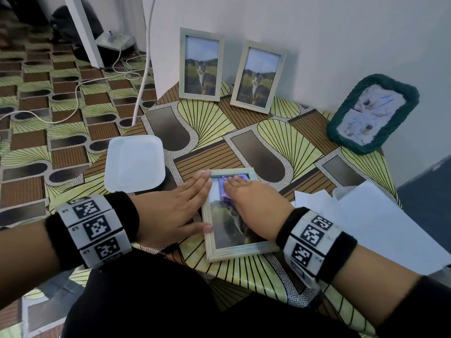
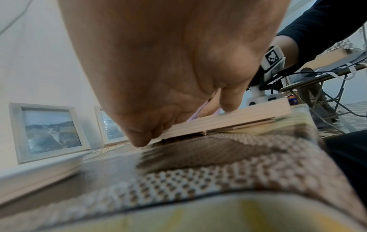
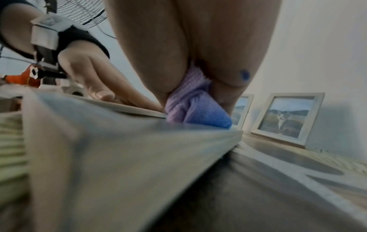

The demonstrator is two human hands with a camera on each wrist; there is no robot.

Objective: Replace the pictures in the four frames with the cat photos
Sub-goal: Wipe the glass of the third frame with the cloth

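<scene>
A pale wooden frame (image 1: 234,252) with a cat photo lies flat near the table's front edge. My left hand (image 1: 175,208) lies on its left rail with straight fingers, the thumb against the rail (image 2: 228,119). On the glass, my right hand (image 1: 253,203) holds a bunched purple-blue cloth (image 3: 196,106), with the thumb tucked under. Part of the cloth (image 1: 240,178) shows past the fingertips. Two more pale frames (image 1: 200,64) (image 1: 258,76) with cat photos stand against the wall. A green woven frame (image 1: 373,113) leans at the right, holding pale pictures.
A white plastic lid (image 1: 135,163) lies left of the flat frame. Loose white papers (image 1: 366,215) are piled at the table's right side. White cables (image 1: 144,69) run down the wall and across the patterned floor to the left. My dark-clothed lap is below the table's edge.
</scene>
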